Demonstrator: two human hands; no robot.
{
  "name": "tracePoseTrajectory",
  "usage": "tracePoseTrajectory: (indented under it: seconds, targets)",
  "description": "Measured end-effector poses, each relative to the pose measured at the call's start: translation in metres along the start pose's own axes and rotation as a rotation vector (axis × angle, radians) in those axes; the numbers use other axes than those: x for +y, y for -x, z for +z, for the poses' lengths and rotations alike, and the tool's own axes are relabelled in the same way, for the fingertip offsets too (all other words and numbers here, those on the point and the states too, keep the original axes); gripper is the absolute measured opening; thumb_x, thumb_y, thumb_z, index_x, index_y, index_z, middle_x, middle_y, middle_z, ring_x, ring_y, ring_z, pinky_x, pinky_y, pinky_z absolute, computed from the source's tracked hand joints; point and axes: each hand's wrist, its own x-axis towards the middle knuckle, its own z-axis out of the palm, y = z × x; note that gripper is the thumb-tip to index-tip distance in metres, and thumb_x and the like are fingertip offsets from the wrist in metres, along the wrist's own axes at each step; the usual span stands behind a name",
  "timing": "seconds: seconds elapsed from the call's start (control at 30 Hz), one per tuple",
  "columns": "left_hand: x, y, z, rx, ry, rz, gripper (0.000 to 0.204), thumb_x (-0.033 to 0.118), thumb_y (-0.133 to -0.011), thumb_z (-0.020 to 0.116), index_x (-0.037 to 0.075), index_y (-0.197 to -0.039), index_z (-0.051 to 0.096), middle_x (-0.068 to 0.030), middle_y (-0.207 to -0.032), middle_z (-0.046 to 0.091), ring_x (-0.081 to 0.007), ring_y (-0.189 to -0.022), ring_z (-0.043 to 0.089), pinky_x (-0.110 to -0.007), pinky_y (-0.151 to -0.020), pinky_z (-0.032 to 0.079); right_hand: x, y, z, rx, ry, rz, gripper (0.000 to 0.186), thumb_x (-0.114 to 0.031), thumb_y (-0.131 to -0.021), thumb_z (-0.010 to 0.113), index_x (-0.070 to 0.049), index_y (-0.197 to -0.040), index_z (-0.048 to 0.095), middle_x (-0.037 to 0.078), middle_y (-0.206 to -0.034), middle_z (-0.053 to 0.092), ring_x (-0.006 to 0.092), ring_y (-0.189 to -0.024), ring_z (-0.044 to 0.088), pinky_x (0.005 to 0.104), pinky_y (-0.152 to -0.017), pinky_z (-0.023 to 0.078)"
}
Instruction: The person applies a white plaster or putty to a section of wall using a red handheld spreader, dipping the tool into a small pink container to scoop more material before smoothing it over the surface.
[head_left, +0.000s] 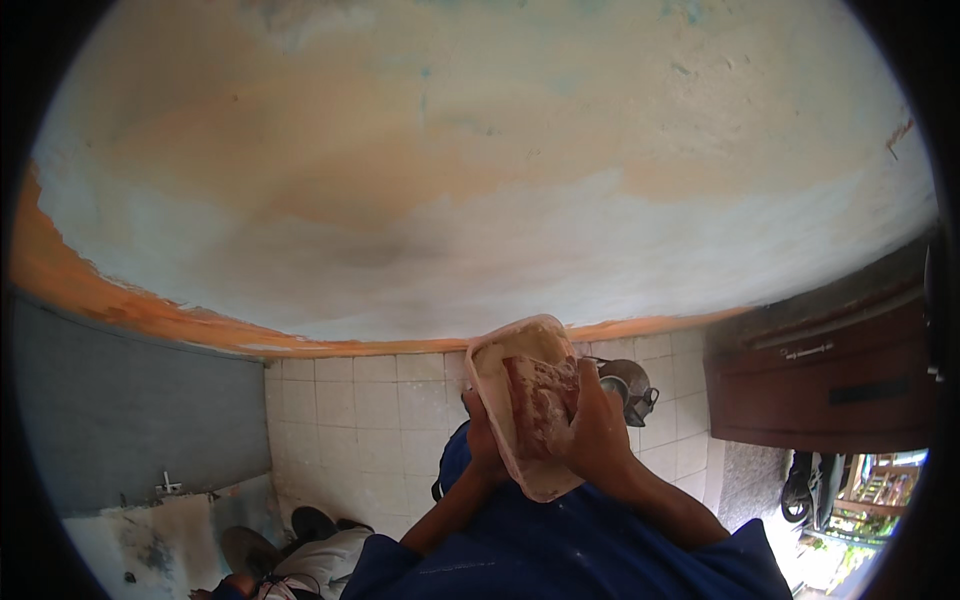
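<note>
Waist-high in front of me, my left hand [482, 432] is closed on the left side of a pale, oblong plastic tub [542, 486], smeared inside with whitish paste. The tub tilts, its long axis pointing toward the wall. Over its right side, my right hand [597, 422] grips a reddish-brown rectangular piece [522, 395] streaked with wet white paste. This piece lies within the tub's rim; its exact kind is unclear. White smears coat the fingers of the right hand, some of them hidden behind the piece.
Ahead rises a wall [420, 230] patched in white, tan and orange. White floor tiles [360, 420] lie below, with a dark rounded object [632, 388] beyond my right hand. A brown door [780, 380] stands right, beside a bright opening. Grey-white cloth [335, 560] shows lower left.
</note>
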Motion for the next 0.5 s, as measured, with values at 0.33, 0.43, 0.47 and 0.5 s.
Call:
tracePoseTrajectory:
  seconds: [0.33,0.43,0.47,0.5]
  targets:
    - [0.002,0.002,-0.007,-0.018,0.035,0.063,0.057,0.050,-0.097,0.023,0.012,-0.139,0.027,-0.0112,-0.134,0.040,-0.0262,-0.122,0.044,-0.041,-0.102,0.039,-0.009,0.013,-0.035,-0.032,0.028,-0.057,0.036,-0.001,-0.077,0.064,0.008,-0.106,0.044,0.023,-0.085,0.065,0.0343,-0.078,0.067,0.0347,-0.064,0.052]
    - [0.005,0.004,-0.022,0.269,-0.329,0.053,0.075,0.065,-0.090,0.027,0.012,-0.143,0.022,-0.0131,-0.141,0.034,-0.0312,-0.127,0.038,-0.047,-0.103,0.036,0.001,0.016,-0.026,0.111,-0.015,-0.131,0.044,-0.007,-0.075,0.064,0.005,-0.111,0.041,0.022,-0.068,0.061,0.0408,-0.061,0.062,0.0459,-0.054,0.049]
    - [0.005,0.005,-0.027,0.289,-0.391,0.054,0.074,0.065,-0.090,0.026,0.012,-0.143,0.022,-0.0128,-0.141,0.034,-0.0311,-0.127,0.038,-0.047,-0.104,0.036,0.001,0.015,-0.025,0.146,0.002,-0.147,0.041,-0.006,-0.076,0.062,0.005,-0.110,0.041,0.021,-0.066,0.061,0.0406,-0.059,0.061,0.0456,-0.052,0.048]
    - [0.006,0.005,-0.032,0.309,-0.453,0.055,0.074,0.064,-0.090,0.026,0.012,-0.143,0.022,-0.0125,-0.141,0.034,-0.0309,-0.127,0.038,-0.047,-0.104,0.035,0.002,0.015,-0.023,0.181,0.019,-0.163,0.039,-0.005,-0.078,0.060,0.005,-0.110,0.041,0.021,-0.065,0.060,0.0403,-0.057,0.061,0.0453,-0.050,0.048]
